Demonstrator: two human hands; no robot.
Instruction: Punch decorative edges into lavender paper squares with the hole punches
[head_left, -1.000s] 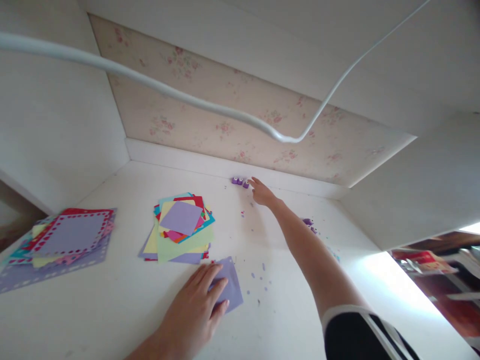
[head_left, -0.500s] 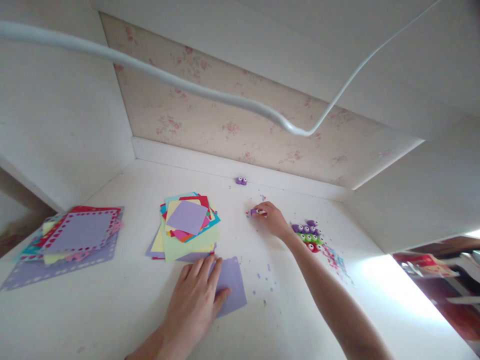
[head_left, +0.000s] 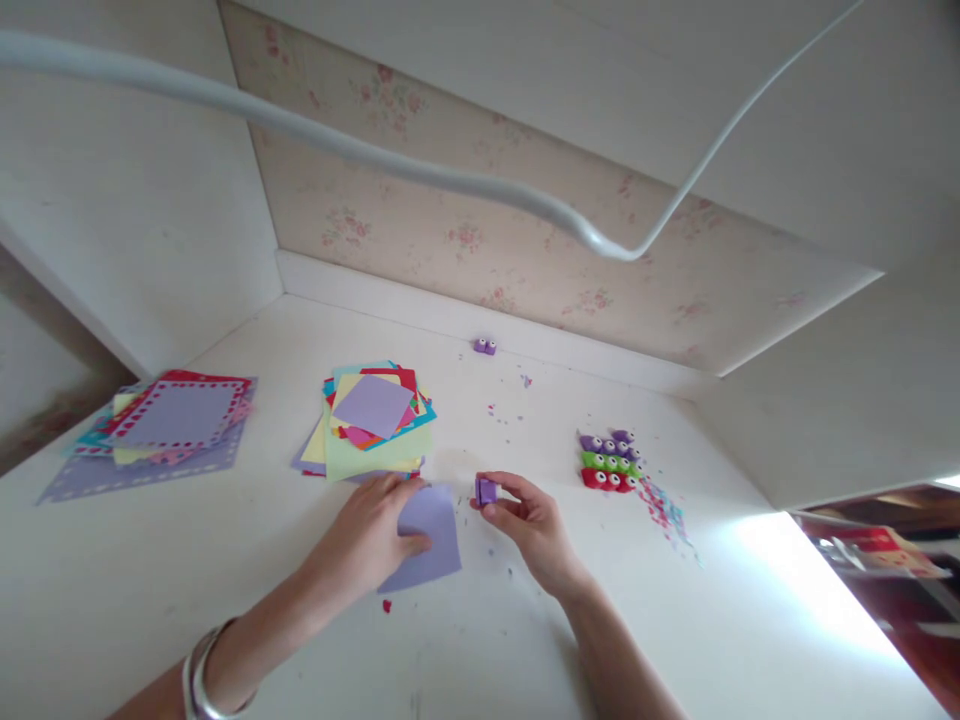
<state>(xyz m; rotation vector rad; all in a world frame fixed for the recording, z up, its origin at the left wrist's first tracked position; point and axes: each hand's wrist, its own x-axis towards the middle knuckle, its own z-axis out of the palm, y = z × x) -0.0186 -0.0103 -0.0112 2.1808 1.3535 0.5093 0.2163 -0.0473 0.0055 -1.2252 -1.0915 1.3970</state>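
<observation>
My left hand [head_left: 380,531] holds a square sheet of light purple paper [head_left: 436,545] by its left side, thumb on top and fingers at the far edge. A small purple craft punch [head_left: 486,490] is pinched between the thumb and fingers of my right hand [head_left: 531,528]. The punch is just right of the sheet's upper right corner, apart from it. Beyond my left hand lies a messy stack of coloured paper squares [head_left: 373,405], with another purple square on top.
Patterned-edge papers [head_left: 180,415] are piled at the left. Purple, green and red punches with eye-like tops [head_left: 611,462] stand in rows at the right, beside colourful paper bits [head_left: 664,508]. Two purple punches [head_left: 485,346] sit near the back ledge. A white cable [head_left: 480,185] hangs across above.
My right hand has brought the purple punch nearer, towards the sheet. My left hand and the purple sheet have shifted left, and a small red bit now shows near the front.
</observation>
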